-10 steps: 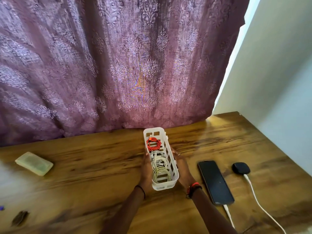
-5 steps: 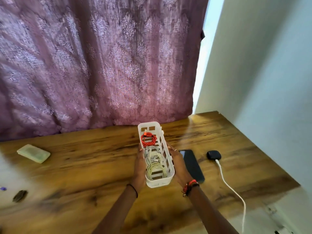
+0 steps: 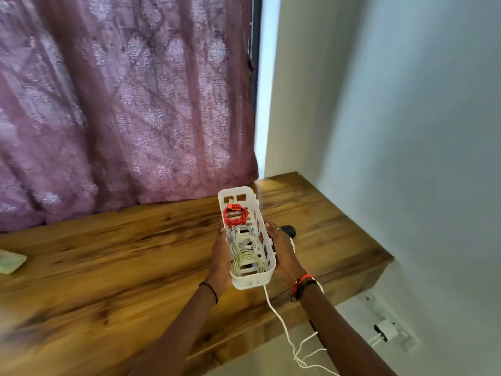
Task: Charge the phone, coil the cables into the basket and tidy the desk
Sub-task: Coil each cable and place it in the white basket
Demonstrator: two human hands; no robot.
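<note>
A long white slotted basket (image 3: 264, 229) is held above the wooden desk (image 3: 108, 267). My left hand (image 3: 221, 260) grips its left wall and my right hand (image 3: 282, 256) grips its right wall. Inside lie a coiled red cable (image 3: 235, 216), a coiled white cable (image 3: 242, 239) and a pale greenish coil (image 3: 247, 263). The phone is hidden behind the basket and my right hand. A black charger puck (image 3: 288, 229) peeks out beyond my right fingers, and its white cable (image 3: 282, 324) hangs off the desk's front edge.
A purple patterned curtain (image 3: 122, 104) hangs behind the desk. A pale green case (image 3: 10, 261) lies at the far left edge. White walls close the right side, with a wall socket and white plug (image 3: 386, 331) below the desk's right end.
Both hands have carried the basket to the right, over the phone, and lifted it higher. The view has swung right, so the phone is now covered and the socket has come into sight.
</note>
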